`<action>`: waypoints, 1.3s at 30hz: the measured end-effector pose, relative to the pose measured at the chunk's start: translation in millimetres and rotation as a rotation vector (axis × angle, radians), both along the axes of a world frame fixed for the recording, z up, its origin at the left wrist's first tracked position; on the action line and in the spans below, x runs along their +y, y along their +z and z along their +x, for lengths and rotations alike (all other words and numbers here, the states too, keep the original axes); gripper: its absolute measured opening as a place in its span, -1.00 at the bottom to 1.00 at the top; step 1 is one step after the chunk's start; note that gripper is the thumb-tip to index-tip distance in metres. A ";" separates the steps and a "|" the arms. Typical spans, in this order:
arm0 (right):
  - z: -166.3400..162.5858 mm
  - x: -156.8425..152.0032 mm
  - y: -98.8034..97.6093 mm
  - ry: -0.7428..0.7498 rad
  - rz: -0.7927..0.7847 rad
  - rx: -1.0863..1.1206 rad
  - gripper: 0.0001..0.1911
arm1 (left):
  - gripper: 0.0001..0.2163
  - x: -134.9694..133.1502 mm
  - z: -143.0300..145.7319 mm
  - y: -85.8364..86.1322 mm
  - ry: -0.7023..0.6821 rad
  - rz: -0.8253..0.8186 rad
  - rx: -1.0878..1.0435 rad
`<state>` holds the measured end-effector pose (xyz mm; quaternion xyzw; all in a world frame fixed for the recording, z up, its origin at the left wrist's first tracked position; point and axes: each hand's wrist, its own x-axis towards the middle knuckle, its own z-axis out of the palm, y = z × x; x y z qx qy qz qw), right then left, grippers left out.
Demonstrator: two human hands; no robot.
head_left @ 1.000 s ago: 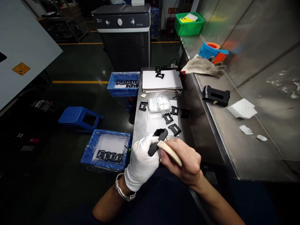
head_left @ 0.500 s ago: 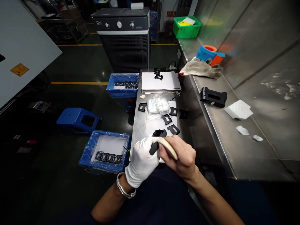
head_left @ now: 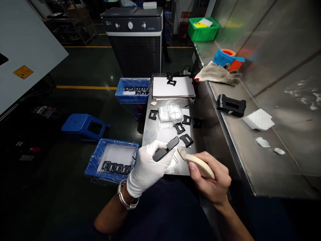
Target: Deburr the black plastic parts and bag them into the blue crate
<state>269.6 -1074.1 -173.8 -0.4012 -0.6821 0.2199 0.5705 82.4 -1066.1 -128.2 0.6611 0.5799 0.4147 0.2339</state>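
My left hand (head_left: 147,165), in a white glove, grips a black plastic part (head_left: 167,150) whose slim edge faces up. Bare, my right hand (head_left: 213,177) is closed round a cream, rounded pad (head_left: 199,164) that looks like felt. A smaller beige piece (head_left: 182,153) shows at the pad's far end; whether the two are joined I cannot tell. Pad and part are apart. Beyond my hands, several black plastic frames (head_left: 186,140) lie on and around a white sheet (head_left: 164,136), beside a clear plastic bag (head_left: 170,113).
Two blue plastic-lined bins (head_left: 91,160) with black parts stand left of the metal table (head_left: 147,134). A stack of white sheets (head_left: 173,87) lies at its far end. The raised metal ledge (head_left: 250,160) on the right holds a grey glove (head_left: 218,73) and a black housing (head_left: 231,105).
My hands have moved apart: the right one has gone right with the cream pad, off the black part. The left hand has shifted slightly left and turned the part.
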 end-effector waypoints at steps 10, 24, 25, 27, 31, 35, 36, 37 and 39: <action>1.4 -5.0 -5.1 -0.040 -0.084 0.003 -0.90 | -0.88 -3.4 -0.6 -1.1 -0.042 0.023 0.045; -23.6 10.7 16.1 0.019 0.131 -0.211 -0.77 | -0.93 -3.4 8.2 -13.2 -0.133 0.123 0.106; -25.7 12.3 14.2 0.006 0.146 -0.217 -0.79 | -0.92 -3.6 8.5 -15.0 -0.114 0.127 0.107; -28.7 14.1 10.6 -0.005 0.164 -0.210 -0.83 | -0.91 -3.9 8.4 -18.0 -0.095 0.131 0.097; -32.8 15.2 6.2 0.016 0.132 -0.199 -0.90 | -0.91 -5.0 5.6 -22.4 -0.127 0.140 0.111; -37.8 19.1 -1.3 -0.033 0.114 -0.237 -0.92 | -0.84 -1.3 0.5 -29.7 -0.100 0.201 0.188; -38.7 20.2 -3.9 -0.048 0.111 -0.263 -0.90 | -0.85 0.5 -0.3 -31.7 -0.097 0.213 0.192; -39.4 21.1 -6.3 -0.061 0.105 -0.288 -0.89 | -0.86 2.1 -0.6 -33.4 -0.095 0.219 0.192; -40.0 22.0 -9.9 -0.083 0.080 -0.324 -0.86 | -0.87 4.3 -0.1 -35.8 -0.093 0.228 0.200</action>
